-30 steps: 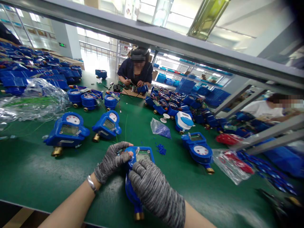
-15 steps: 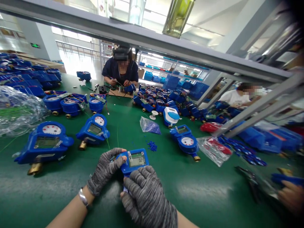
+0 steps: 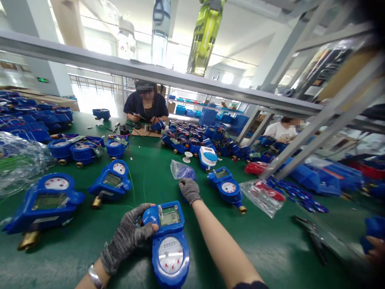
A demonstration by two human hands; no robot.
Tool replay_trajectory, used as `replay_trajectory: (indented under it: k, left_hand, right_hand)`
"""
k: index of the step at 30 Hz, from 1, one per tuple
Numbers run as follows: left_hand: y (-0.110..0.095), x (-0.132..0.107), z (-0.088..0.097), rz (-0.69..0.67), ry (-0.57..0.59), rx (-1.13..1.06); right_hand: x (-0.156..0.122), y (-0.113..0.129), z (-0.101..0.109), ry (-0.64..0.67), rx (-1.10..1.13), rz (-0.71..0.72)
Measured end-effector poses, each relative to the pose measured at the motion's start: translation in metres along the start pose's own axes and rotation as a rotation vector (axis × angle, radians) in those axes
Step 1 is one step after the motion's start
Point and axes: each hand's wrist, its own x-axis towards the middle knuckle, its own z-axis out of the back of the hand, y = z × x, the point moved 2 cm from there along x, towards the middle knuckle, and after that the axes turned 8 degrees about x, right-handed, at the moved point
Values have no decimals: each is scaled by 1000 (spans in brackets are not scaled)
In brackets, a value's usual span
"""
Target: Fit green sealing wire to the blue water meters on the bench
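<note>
Right hand point(image 3: 189, 189) moved off meter point(image 3: 169, 241) to bag point(image 3: 181, 170), left hand point(image 3: 129, 235) gripping

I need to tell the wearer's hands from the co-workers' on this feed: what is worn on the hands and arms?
Both hands wear knit gloves in mottled grey and black. The left glove leaves the thumb tip and fingertips uncovered; the right glove ends at the wrist. A silver metal bracelet circles the left wrist. Both forearms are uncovered, with a dark sleeve edge on the right arm at the picture's bottom.

The left hand point(image 3: 129, 237), gloved, is curled with its thumb pressed forward, wrist low and near. The right arm stretches out straight, its gloved right hand point(image 3: 189, 190) closed, palm down.
</note>
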Motion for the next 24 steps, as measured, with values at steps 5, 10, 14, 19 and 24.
replay_trajectory:
  k: [5, 10, 14, 19, 24]
  left_hand:
    - [7, 3, 4, 38, 24, -34]
    - [11, 2, 4, 66, 43, -47]
    - [15, 3, 6, 82, 57, -41]
    - [15, 5, 7, 101, 77, -56]
    - [21, 4, 8, 104, 45, -26]
  right_hand:
    - [2, 1, -19, 33, -60, -16]
    - [5, 8, -14, 62, -9, 23]
    - [-17, 9, 6, 92, 118, 103]
    - [-77, 4, 37, 225, 432, 338]
    - [-100, 3, 50, 279, 413, 473]
